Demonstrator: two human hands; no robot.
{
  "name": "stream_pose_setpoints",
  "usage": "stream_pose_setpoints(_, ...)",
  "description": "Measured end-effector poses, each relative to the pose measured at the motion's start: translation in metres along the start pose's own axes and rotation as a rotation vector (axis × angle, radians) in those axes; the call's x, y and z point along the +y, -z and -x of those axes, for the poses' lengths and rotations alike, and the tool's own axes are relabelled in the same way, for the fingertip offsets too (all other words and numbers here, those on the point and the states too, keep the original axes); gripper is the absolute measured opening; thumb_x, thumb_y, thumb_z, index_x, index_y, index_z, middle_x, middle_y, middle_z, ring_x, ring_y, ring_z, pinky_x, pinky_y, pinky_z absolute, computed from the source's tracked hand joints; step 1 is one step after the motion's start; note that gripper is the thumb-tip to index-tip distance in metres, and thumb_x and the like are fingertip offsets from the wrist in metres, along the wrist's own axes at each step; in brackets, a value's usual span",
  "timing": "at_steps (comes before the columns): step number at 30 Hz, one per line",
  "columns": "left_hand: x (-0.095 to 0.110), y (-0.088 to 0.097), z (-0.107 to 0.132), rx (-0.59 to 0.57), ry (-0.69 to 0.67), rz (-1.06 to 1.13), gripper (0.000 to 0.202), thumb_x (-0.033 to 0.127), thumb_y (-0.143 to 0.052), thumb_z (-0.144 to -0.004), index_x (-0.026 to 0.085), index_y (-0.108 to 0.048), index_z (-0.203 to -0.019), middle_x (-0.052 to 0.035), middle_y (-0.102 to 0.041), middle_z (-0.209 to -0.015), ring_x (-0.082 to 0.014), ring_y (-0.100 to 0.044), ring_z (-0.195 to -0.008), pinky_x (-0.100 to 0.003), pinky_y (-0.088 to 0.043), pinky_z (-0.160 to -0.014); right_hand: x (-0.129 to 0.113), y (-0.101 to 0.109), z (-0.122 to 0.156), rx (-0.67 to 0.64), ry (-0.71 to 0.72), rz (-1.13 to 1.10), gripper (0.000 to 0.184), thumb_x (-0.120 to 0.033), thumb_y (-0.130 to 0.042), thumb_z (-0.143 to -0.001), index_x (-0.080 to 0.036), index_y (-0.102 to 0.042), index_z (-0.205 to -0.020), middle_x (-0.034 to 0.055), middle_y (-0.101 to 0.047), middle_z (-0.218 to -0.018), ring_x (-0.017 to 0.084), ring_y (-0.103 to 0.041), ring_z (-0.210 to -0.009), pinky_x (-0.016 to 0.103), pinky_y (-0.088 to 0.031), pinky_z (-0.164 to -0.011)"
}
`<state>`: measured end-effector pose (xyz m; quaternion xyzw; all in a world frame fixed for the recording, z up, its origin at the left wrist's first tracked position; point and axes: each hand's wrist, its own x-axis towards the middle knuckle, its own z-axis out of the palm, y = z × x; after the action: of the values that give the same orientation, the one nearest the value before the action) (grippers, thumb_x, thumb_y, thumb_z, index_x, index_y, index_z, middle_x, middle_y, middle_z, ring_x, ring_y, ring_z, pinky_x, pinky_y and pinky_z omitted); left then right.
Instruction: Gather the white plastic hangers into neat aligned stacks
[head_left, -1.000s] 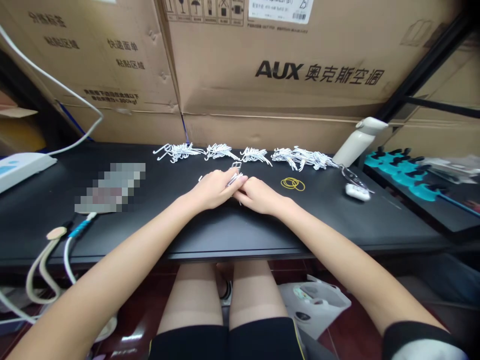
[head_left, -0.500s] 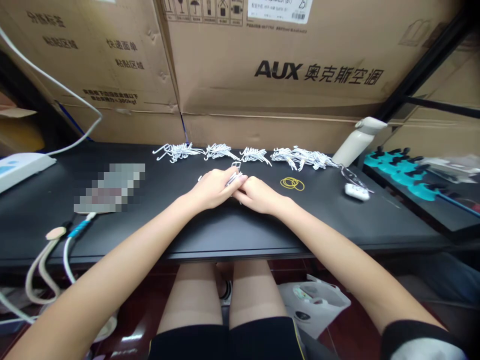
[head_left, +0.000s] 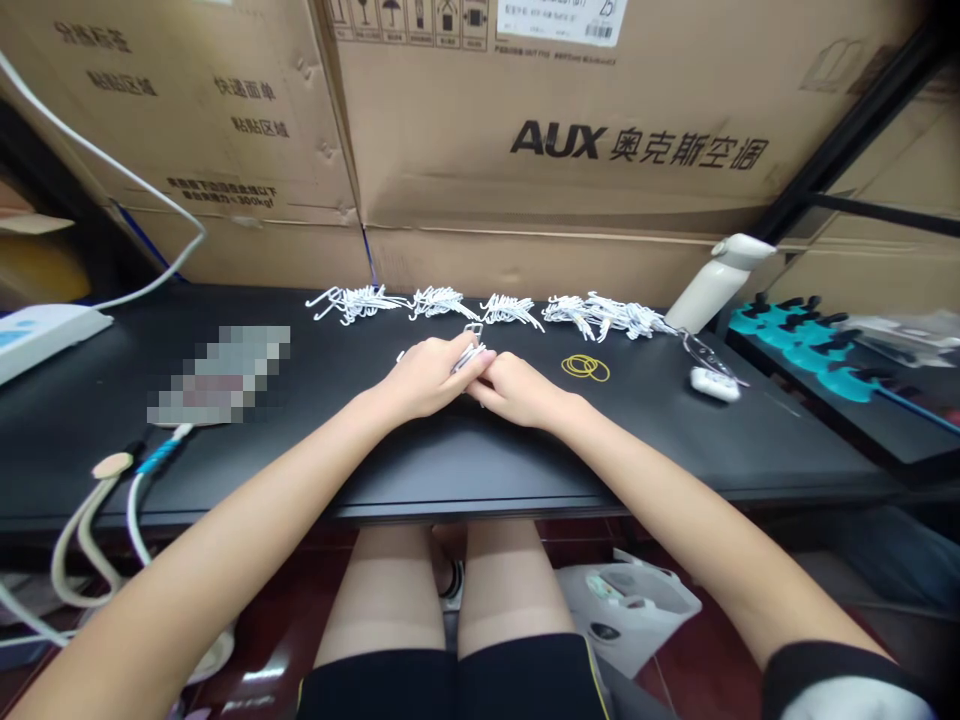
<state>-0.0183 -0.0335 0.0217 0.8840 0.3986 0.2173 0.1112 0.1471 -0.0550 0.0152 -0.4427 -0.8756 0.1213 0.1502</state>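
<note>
My left hand (head_left: 429, 378) is closed around a small bundle of white wire hooks (head_left: 469, 356), whose bent ends stick out past the thumb. Pressed up against it, my right hand (head_left: 519, 390) has its fingers curled in at the bundle's near side; what its fingertips grip is hidden. Behind the hands, piles of similar white hooks lie in a row, among them a left pile (head_left: 356, 303), a middle pile (head_left: 511, 310) and a larger right pile (head_left: 611, 315). Yellow rubber bands (head_left: 585, 368) lie just right of my right hand.
A pale bottle (head_left: 720, 283), scissors (head_left: 701, 350) and a small white case (head_left: 714, 384) are at the right, near a teal rack (head_left: 810, 350). On the left lie a blurred-out phone-like device (head_left: 217, 380) with a cable and a white box (head_left: 52, 335). Cardboard boxes (head_left: 450, 180) stand behind.
</note>
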Motion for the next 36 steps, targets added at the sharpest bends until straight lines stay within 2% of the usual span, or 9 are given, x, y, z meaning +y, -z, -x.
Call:
stream_pose_setpoints(22, -0.0006, -0.0019, 0.0000, 0.030, 0.007, -0.050, 0.039, 0.054, -0.030, -0.094, 0.022, -0.049, -0.082, -0.0018, -0.057, -0.063, -0.0191, -0.053, -0.057, -0.027, -0.030, -0.056, 0.0003, 0.0001, -0.0007, -0.014, -0.014, 0.049, 0.035, -0.031, -0.039, -0.098, -0.012, -0.069, -0.097, 0.0102, -0.070, -0.093, 0.017, -0.061, -0.076, 0.025, -0.042, -0.069)
stream_pose_setpoints(36, -0.0007, -0.0013, -0.0009, -0.031, -0.002, -0.089, 0.040, 0.051, -0.027, -0.096, 0.021, -0.051, -0.084, -0.0041, -0.060, -0.067, -0.0208, -0.057, -0.062, -0.028, -0.034, -0.058, -0.0029, 0.0042, 0.0003, -0.071, -0.055, 0.061, 0.035, -0.033, -0.038, -0.098, -0.014, -0.067, -0.096, 0.0104, -0.070, -0.095, 0.019, -0.063, -0.077, 0.026, -0.042, -0.066)
